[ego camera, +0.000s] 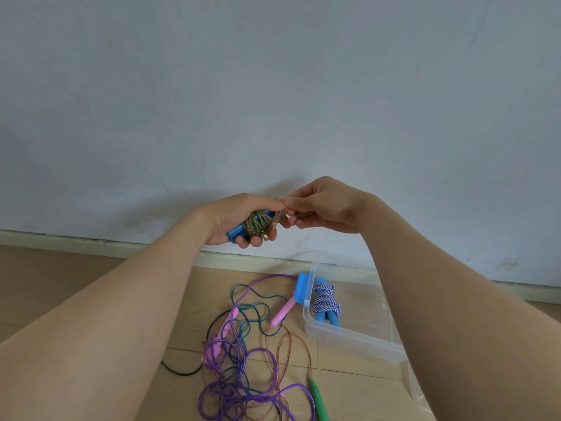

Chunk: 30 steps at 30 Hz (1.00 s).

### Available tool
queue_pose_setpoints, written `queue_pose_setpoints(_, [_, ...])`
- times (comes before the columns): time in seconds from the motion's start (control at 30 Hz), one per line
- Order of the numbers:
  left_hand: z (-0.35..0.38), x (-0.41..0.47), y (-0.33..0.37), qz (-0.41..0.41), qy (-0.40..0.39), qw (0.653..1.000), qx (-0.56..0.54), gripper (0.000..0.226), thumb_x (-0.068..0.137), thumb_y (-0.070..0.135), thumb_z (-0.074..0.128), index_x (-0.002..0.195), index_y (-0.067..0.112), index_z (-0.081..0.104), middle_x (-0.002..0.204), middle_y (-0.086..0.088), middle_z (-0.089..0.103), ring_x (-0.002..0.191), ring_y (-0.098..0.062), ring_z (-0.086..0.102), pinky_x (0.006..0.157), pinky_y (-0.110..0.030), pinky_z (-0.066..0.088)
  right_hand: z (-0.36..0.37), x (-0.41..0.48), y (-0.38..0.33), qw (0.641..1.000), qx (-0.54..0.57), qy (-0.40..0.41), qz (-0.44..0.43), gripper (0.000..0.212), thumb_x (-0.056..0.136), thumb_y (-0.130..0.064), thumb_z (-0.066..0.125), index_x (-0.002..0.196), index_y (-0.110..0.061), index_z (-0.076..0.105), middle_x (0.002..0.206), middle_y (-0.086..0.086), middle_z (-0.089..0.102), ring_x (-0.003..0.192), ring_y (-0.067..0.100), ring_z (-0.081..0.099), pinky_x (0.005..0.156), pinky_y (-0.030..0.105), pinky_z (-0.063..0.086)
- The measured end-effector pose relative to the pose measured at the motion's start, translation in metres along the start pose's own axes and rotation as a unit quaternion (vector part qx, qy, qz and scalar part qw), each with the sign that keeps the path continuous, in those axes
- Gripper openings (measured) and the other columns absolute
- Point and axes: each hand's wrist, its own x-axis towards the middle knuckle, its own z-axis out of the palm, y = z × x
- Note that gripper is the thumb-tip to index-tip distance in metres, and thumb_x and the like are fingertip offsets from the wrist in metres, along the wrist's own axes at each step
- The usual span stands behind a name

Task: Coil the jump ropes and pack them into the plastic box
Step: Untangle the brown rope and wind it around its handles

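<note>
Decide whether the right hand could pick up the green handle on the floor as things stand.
Probably not yet: the right hand pinches the rope end of the bundle in the left hand. The green handle lies uncovered.

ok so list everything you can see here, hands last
wrapped rope: 1, glittery green-brown, blue handles, held up
plastic box: 1, clear, floor at right
coiled rope: 1, blue-white, inside the box
clip: 1, blue, box rim
purple rope: 1, purple, tangled on floor
teal rope: 1, teal, same tangle
clear rope: 1, brownish, same tangle
black cord: 1, black, left of tangle
pink handles: 2+, pink, in tangle
green handle: 1, green, bottom edge
left hand: 1, grips wrapped rope
right hand: 1, pinches its loose end
</note>
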Motion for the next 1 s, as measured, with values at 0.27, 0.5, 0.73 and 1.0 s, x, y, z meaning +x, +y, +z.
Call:
queue_pose_setpoints(0.27, [-0.001,0.000,0.002,0.013,-0.010,1.000,-0.005,0.041,0.102,0.047,0.053,0.107,0.011,0.072,0.081,-0.008,0.061,0.052,-0.017,0.048,0.041,-0.022,0.026,0.001,0.000,-0.004,0.999,-0.012,0.029,-0.006,0.026,0.102,-0.010,0.066,0.116,0.010,0.072,0.089,0.012,0.071,0.074,0.015,0.065,0.071,0.027,0.056])
queue_pose_setpoints(0.5, [0.001,0.002,0.005,0.014,0.022,0.999,-0.044,0.066,0.100,0.070,0.041,0.102,0.010,0.069,0.080,-0.011,0.065,0.052,-0.020,0.050,0.041,-0.022,0.029,0.014,0.003,-0.012,0.996,-0.075,0.049,-0.030,0.031,0.101,-0.017,0.049,0.090,0.002,0.071,0.084,0.017,0.067,0.072,0.019,0.060,0.067,0.031,0.051])
queue_pose_setpoints(0.73, [0.003,-0.004,0.009,-0.008,0.012,0.994,-0.108,0.048,0.101,0.057,0.052,0.100,0.012,0.067,0.092,-0.013,0.071,0.055,-0.017,0.052,0.040,-0.021,0.036,0.029,0.007,-0.018,0.964,-0.164,0.185,-0.097,0.023,0.093,-0.016,0.044,0.074,-0.010,0.053,0.068,0.012,0.048,0.067,0.022,0.044,0.063,0.039,0.035])
queue_pose_setpoints(1.0, [0.003,-0.010,0.008,0.036,0.005,0.984,-0.174,0.041,0.104,0.045,0.056,0.120,0.009,0.069,0.100,-0.015,0.071,0.105,-0.035,0.072,0.087,-0.052,0.062,0.028,0.010,-0.024,0.945,-0.168,0.245,-0.136,0.024,0.096,-0.017,0.055,0.092,0.001,0.071,0.083,0.013,0.074,0.069,0.012,0.062,0.060,0.031,0.048])
